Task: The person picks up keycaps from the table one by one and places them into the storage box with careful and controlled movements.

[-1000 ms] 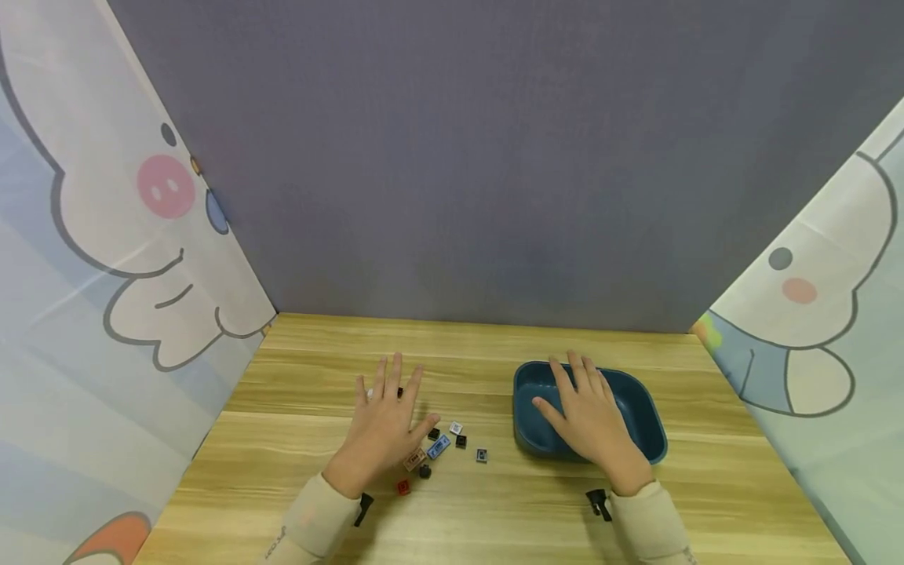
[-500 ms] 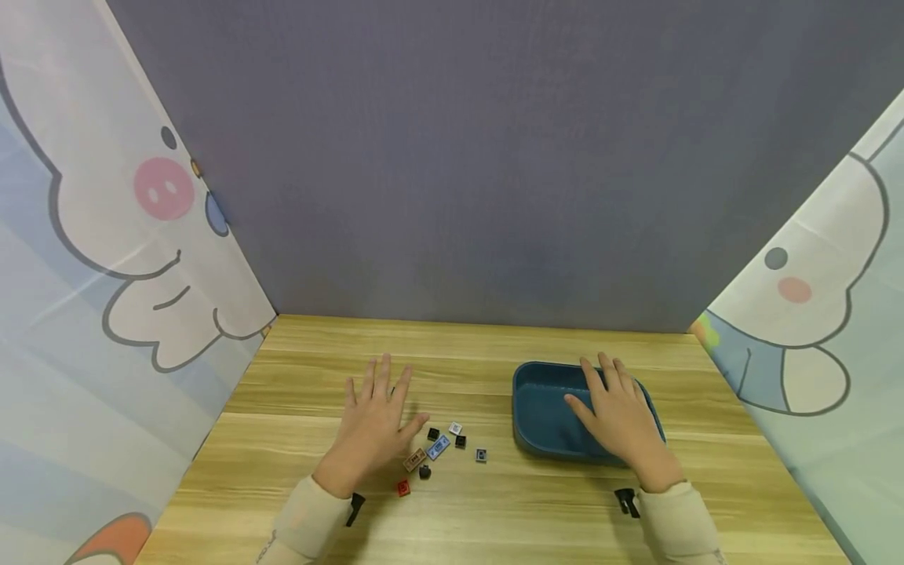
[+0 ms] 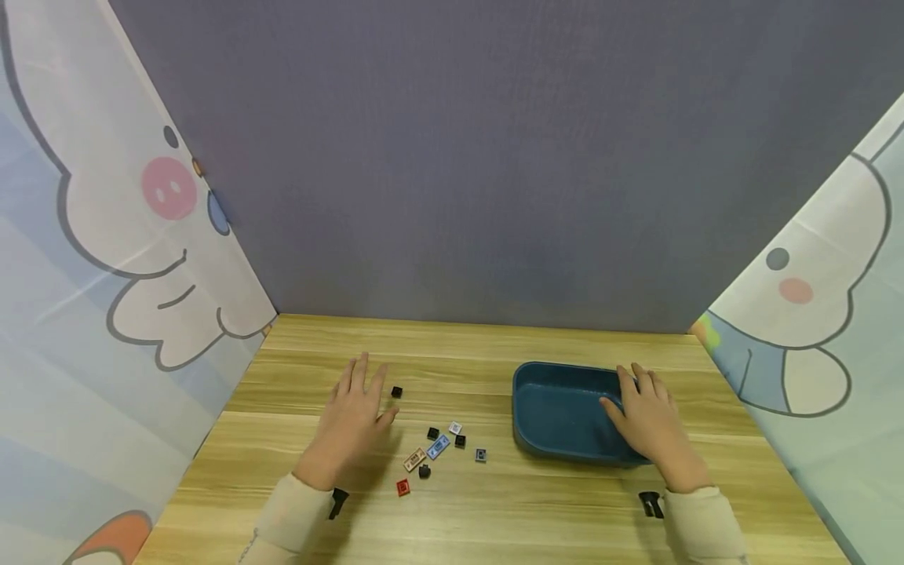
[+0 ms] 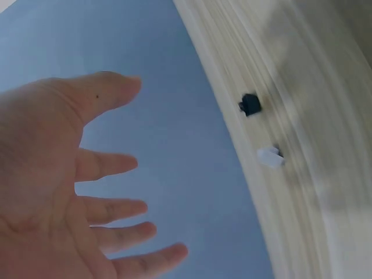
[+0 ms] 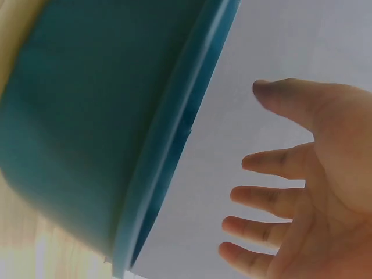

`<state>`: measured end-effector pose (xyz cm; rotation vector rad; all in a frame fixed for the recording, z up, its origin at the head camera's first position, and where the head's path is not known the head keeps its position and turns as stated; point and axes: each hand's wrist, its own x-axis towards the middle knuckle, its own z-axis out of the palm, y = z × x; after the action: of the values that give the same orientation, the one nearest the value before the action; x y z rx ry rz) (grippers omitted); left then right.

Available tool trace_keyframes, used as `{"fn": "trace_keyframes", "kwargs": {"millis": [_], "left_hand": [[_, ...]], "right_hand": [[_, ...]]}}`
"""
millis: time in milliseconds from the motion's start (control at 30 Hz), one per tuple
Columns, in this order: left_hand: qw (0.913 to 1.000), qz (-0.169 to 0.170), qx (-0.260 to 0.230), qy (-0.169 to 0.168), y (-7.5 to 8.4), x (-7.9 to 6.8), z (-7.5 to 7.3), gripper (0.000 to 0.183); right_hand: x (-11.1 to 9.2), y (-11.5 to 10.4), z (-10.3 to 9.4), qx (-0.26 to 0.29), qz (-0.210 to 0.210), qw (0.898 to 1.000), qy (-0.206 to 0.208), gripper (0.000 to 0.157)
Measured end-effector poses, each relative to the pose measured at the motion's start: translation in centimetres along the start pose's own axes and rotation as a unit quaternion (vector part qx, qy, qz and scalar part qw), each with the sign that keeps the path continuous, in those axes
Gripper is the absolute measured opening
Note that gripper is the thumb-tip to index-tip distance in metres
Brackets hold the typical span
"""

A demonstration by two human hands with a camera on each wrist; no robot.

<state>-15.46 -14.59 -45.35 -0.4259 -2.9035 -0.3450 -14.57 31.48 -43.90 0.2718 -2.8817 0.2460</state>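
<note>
My left hand (image 3: pixel 351 416) is held over the table, left of a scatter of small toy pieces, with fingers spread and nothing in them. In the left wrist view a black piece (image 4: pixel 250 104) and a white piece (image 4: pixel 271 157) lie on the wood beyond the fingers. My right hand (image 3: pixel 648 420) hovers at the right end of a dark teal bin (image 3: pixel 565 453), its fingers straight and spread. From the right wrist, the bin's side wall (image 5: pixel 87 128) appears close by, apart from the fingertips. Among the pieces are a blue tile (image 3: pixel 439 447), a tan tile (image 3: pixel 414 460) and a red piece (image 3: pixel 403 487).
Several small pieces lie mid-table, including a white one (image 3: pixel 455 428), a grey one (image 3: pixel 481 455) and a round black one (image 3: pixel 424 472). A grey panel (image 3: pixel 452 173) rises behind the wood table (image 3: pixel 494 518). Cartoon-printed curtains (image 3: pixel 71 329) flank both sides.
My left hand has drifted left, uncovering a black piece at the back. My right hand has moved right from over the bin's middle to its right end. The pieces and bin stay put.
</note>
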Motion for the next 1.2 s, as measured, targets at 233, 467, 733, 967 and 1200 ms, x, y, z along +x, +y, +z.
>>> {"fn": "trace_keyframes", "kwargs": {"millis": [233,467,733,967,1200], "left_hand": [[0.9994,-0.003,-0.028,0.021,-2.7,0.3,0.2,0.065],[0.9984,-0.016,-0.055,0.001,-4.6,0.8,1.1,0.05],[0.9955,-0.025,-0.069,-0.059,-5.6,2.2,2.6,0.037],[0.9921,-0.039,-0.085,-0.083,-6.2,2.9,3.6,0.02],[0.9894,-0.047,-0.098,-0.097,-6.7,3.4,4.1,0.015]], "right_hand": [[-0.3,1.3,0.0,-0.014,0.002,1.0,0.016,0.055],[-0.4,2.8,0.5,-0.036,-0.027,0.998,0.042,0.033],[-0.2,3.5,0.8,0.011,0.011,0.998,0.056,0.018],[-0.1,3.9,0.4,0.022,0.041,0.999,0.004,0.003],[0.0,4.1,0.3,0.029,0.047,0.998,-0.014,0.005]]}}
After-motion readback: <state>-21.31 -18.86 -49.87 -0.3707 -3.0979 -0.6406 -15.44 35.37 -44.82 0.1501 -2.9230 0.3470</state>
